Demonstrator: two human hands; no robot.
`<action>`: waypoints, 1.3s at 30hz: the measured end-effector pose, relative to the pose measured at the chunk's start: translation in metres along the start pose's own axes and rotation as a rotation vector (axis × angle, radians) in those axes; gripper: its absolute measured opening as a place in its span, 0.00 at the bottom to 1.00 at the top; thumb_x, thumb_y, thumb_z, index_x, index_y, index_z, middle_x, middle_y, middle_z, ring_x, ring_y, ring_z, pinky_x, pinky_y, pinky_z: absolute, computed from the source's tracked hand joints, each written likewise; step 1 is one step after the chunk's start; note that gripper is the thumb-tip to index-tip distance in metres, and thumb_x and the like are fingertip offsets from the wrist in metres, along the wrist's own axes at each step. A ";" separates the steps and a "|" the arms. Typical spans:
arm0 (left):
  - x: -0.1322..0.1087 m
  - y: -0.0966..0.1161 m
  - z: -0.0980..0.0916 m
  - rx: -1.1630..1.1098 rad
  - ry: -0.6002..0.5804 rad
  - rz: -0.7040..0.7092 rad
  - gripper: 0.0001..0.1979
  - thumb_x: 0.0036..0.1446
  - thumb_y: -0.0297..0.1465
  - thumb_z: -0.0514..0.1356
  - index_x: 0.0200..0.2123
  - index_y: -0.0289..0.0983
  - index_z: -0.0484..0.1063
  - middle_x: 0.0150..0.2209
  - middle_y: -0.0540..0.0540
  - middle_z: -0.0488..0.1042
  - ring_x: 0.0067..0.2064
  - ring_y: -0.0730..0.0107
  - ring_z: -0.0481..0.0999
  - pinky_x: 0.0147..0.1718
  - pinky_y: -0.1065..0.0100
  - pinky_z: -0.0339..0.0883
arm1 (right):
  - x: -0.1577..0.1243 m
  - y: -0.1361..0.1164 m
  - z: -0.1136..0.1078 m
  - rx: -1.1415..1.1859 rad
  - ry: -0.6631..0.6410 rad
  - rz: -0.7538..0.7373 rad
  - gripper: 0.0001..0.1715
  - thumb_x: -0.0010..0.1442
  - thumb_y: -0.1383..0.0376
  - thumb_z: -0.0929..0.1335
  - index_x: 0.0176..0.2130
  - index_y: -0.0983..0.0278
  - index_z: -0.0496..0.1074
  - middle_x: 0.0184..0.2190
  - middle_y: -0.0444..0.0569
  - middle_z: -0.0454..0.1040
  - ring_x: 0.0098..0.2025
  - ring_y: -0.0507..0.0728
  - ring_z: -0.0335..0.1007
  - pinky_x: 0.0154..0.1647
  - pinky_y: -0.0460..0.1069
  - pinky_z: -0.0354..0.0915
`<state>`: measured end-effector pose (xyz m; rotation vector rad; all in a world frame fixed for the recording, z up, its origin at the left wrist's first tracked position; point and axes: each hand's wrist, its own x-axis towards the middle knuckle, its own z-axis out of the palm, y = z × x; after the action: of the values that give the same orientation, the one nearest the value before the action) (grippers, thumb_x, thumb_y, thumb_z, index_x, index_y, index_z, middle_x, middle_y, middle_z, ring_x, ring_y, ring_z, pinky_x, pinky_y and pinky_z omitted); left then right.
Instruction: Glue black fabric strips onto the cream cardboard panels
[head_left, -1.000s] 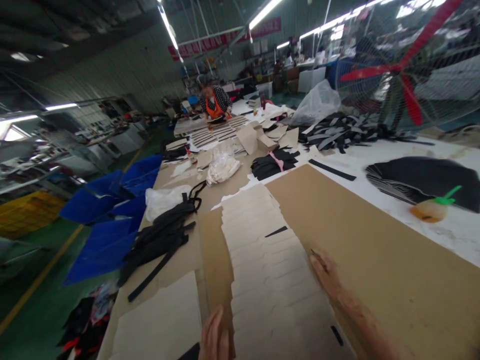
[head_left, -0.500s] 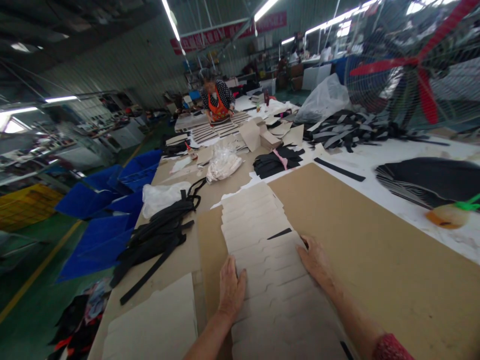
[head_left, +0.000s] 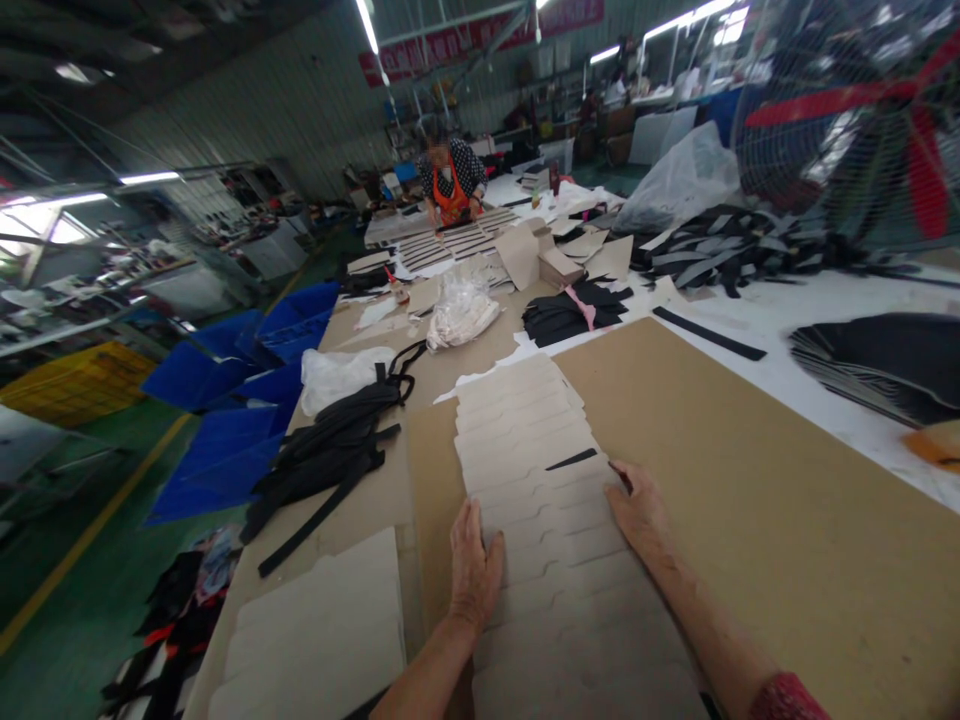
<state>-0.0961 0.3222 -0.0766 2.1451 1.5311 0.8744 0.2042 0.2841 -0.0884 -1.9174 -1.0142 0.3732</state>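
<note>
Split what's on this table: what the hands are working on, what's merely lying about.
In hand: left hand, right hand, both flat along the row of overlapped pale card pieces; brown board beneath.
Lying about: black straps; small clear plastic bag; black stack with pink band; fan; blue bins.

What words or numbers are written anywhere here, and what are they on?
red banners, hung high at the far end: white characters, too blurred to read.
pale card pieces: no writing shows.
brown board: no writing shows.
Nothing else in view carries text that can be read.
</note>
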 end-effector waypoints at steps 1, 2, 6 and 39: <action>0.000 0.000 0.000 0.000 0.003 0.005 0.27 0.64 0.34 0.53 0.65 0.35 0.56 0.65 0.34 0.58 0.67 0.53 0.56 0.65 0.46 0.51 | 0.000 0.000 0.000 0.000 0.001 0.000 0.24 0.52 0.59 0.64 0.48 0.64 0.72 0.46 0.55 0.73 0.50 0.63 0.66 0.56 0.60 0.62; -0.001 0.000 0.001 0.001 0.009 0.009 0.27 0.64 0.34 0.53 0.65 0.35 0.55 0.65 0.34 0.58 0.67 0.54 0.56 0.65 0.46 0.52 | 0.000 0.000 0.000 0.001 0.002 0.000 0.25 0.52 0.59 0.64 0.48 0.64 0.72 0.46 0.55 0.73 0.50 0.64 0.66 0.56 0.60 0.62; -0.002 -0.001 0.003 0.002 0.036 0.017 0.27 0.65 0.34 0.52 0.65 0.36 0.54 0.65 0.34 0.58 0.67 0.53 0.56 0.65 0.45 0.53 | 0.002 0.000 0.003 0.010 0.011 0.015 0.26 0.51 0.61 0.64 0.49 0.64 0.72 0.44 0.54 0.74 0.48 0.62 0.67 0.53 0.58 0.63; -0.003 0.005 0.003 -0.015 0.065 0.027 0.30 0.63 0.31 0.54 0.67 0.37 0.54 0.68 0.36 0.55 0.69 0.54 0.53 0.66 0.48 0.52 | 0.027 -0.042 -0.003 -0.139 -0.120 0.208 0.22 0.61 0.49 0.61 0.36 0.57 0.79 0.26 0.49 0.77 0.27 0.58 0.70 0.28 0.49 0.59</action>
<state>-0.0908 0.3177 -0.0765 2.1511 1.5253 0.9709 0.2021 0.3137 -0.0483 -2.1551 -0.9409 0.5546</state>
